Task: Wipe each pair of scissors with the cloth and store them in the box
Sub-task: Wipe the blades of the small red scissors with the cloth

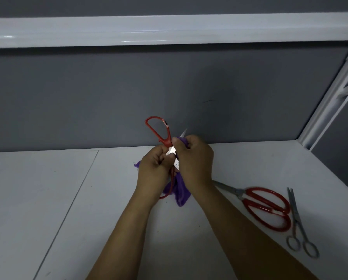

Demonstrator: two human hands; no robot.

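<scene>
The left hand [155, 166] and the right hand [193, 160] meet above the worktop [48, 199] with the held scissors [161, 128] between them, one handle loop rising behind the left hand. The cloth [179, 193] sits in the right hand and hangs down beneath both hands. To the right of the right hand and nearer the person, the large scissors [266, 207] lie on the worktop, the small scissors [298, 225] just beside them, farther right.

Open red-handled scissors [166, 140] held upright against purple cloth [179, 190]; red pair [267, 207] and steel pair [295, 216] lie flat.
</scene>
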